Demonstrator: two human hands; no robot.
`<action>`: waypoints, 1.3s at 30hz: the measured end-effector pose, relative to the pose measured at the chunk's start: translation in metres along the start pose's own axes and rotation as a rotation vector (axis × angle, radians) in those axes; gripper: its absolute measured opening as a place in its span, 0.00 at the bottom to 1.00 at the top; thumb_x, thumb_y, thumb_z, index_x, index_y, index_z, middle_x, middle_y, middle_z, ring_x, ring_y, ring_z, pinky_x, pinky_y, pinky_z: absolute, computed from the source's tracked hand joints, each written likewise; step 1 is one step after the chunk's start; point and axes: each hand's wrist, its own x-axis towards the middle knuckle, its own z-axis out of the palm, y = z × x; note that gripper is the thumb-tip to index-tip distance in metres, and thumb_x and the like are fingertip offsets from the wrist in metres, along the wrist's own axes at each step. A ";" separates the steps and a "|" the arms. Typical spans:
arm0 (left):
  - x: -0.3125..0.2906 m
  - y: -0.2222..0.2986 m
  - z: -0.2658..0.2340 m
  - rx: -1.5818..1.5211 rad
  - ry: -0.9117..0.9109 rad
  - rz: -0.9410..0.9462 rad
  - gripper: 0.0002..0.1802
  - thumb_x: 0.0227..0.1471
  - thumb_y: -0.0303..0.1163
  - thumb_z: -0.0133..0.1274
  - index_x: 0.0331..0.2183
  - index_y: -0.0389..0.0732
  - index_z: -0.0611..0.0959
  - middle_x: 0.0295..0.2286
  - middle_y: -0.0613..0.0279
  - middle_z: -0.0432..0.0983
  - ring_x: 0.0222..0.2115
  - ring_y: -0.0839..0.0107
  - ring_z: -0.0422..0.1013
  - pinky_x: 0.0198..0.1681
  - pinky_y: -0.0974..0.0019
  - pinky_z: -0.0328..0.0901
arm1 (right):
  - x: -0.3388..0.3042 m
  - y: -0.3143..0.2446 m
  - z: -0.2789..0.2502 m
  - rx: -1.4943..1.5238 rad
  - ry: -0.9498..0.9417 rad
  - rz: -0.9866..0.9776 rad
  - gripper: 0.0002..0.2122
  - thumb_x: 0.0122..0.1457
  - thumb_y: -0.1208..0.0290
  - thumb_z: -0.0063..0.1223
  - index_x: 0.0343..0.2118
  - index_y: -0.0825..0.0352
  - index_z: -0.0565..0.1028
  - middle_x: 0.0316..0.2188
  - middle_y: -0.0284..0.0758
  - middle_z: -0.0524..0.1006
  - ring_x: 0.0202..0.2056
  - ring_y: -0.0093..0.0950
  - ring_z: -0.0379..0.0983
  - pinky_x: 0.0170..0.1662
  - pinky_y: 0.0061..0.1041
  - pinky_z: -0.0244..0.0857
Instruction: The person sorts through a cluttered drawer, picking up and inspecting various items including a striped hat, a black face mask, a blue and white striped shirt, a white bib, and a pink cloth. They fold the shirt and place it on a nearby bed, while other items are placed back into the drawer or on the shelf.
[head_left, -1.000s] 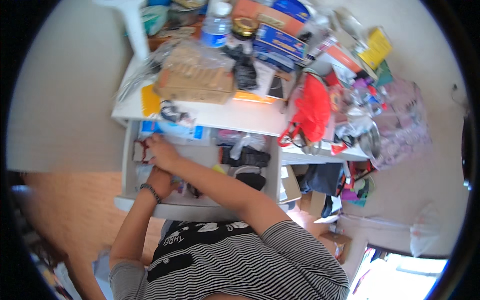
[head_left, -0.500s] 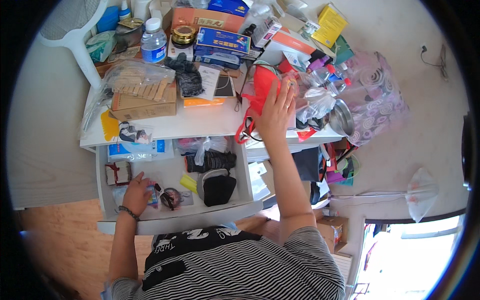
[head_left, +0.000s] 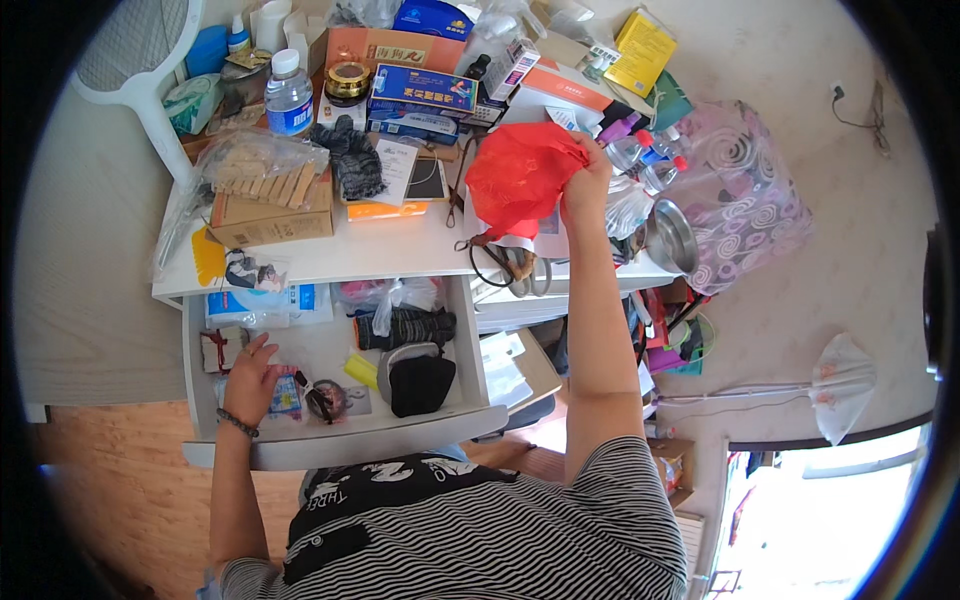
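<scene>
My right hand (head_left: 588, 188) is closed on the right edge of a red bag (head_left: 520, 180), which it holds spread out above the right part of the desktop. Part of what lies beneath the bag is hidden. Over the left side of the pulled-out drawer (head_left: 340, 455) is my left hand (head_left: 250, 382), fingers apart and holding nothing. Its fingertips are close to a small pale bundle (head_left: 222, 350) tied with a dark red string. Beside this hand in the drawer lie a blue patterned packet (head_left: 286, 395) and a round pinkish item (head_left: 326, 402) with a dark cord.
Further right in the drawer are a black and grey pouch (head_left: 420, 384), a yellow strip (head_left: 361, 371) and dark knit gloves (head_left: 405, 328). The desktop (head_left: 390, 245) carries a cardboard box (head_left: 275, 222), a water bottle (head_left: 289, 95), several packages and a metal bowl (head_left: 672, 237).
My right hand has moved right and taken hold of the red bag, which is now lifted and spread. Dark straps show below it. My left hand has shifted slightly up toward the tied bundle.
</scene>
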 end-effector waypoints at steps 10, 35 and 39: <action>0.067 0.181 -0.017 -0.716 0.123 0.147 0.44 0.40 0.29 0.63 0.58 0.43 0.61 0.49 0.57 0.63 0.47 0.68 0.65 0.46 0.65 0.65 | -0.084 -0.084 0.097 -0.307 -0.217 -0.131 0.19 0.40 0.92 0.37 0.35 0.72 0.74 0.29 0.35 0.78 0.33 0.22 0.73 0.37 0.18 0.66; 0.065 0.143 0.023 -1.944 0.211 -0.271 0.20 0.57 0.31 0.45 0.51 0.38 0.69 0.46 0.58 0.72 0.44 0.66 0.72 0.46 0.64 0.68 | -0.139 0.054 0.028 -0.791 -0.354 -0.501 0.10 0.42 0.87 0.50 0.29 0.68 0.73 0.31 0.41 0.74 0.40 0.41 0.73 0.40 0.35 0.68; 0.067 0.139 0.017 -1.976 0.204 -0.259 0.20 0.59 0.38 0.42 0.50 0.39 0.70 0.46 0.58 0.72 0.45 0.65 0.71 0.46 0.63 0.68 | -0.134 0.050 0.025 -0.792 -0.379 -0.471 0.09 0.43 0.86 0.52 0.29 0.68 0.73 0.31 0.39 0.75 0.39 0.40 0.72 0.40 0.34 0.67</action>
